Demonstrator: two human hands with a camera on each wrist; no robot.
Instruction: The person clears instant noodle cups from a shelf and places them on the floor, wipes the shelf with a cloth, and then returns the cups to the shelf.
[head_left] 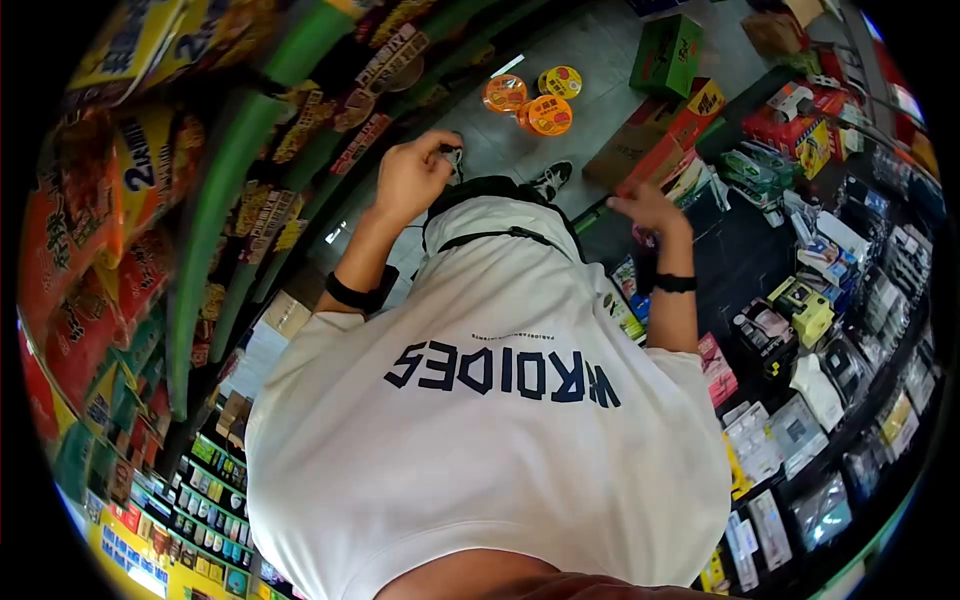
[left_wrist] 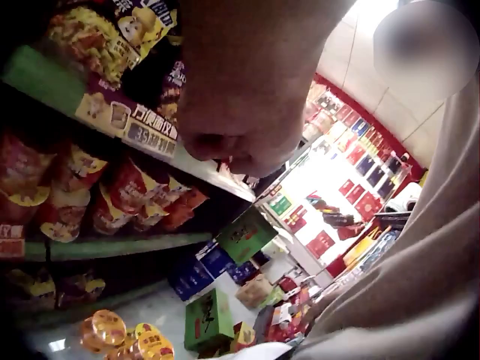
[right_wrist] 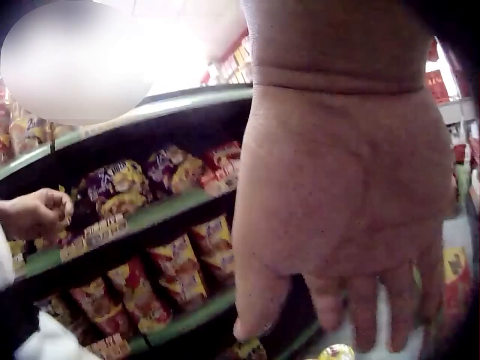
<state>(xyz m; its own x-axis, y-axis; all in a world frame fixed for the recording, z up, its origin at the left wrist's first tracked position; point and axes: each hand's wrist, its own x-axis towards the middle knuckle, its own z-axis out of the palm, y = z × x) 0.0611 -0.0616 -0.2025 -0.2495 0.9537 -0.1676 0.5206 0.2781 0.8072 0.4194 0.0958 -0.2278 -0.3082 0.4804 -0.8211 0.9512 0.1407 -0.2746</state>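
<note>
My left hand (head_left: 412, 178) hovers beside the snack shelf on the left, fingers loosely curled with nothing in them. In the left wrist view, the same hand (left_wrist: 236, 142) overlaps a shelf edge with a price label (left_wrist: 146, 135). My right hand (head_left: 650, 210) hangs near the goods on the right. Its fingers point down, relaxed and bare, in the right wrist view, where the palm (right_wrist: 345, 187) fills much of the picture. On the floor ahead of my feet stand several round tubs, with an orange lid (head_left: 550, 115) and a yellow lid (head_left: 563, 82) among them.
Shelves with green edges (head_left: 225, 220) hold bagged noodles (left_wrist: 135, 187) close on the left. A green box (head_left: 667, 55) and a cardboard carton (head_left: 635, 140) stand on the floor ahead to the right. Packaged goods (head_left: 805, 310) lie on a dark display to the right.
</note>
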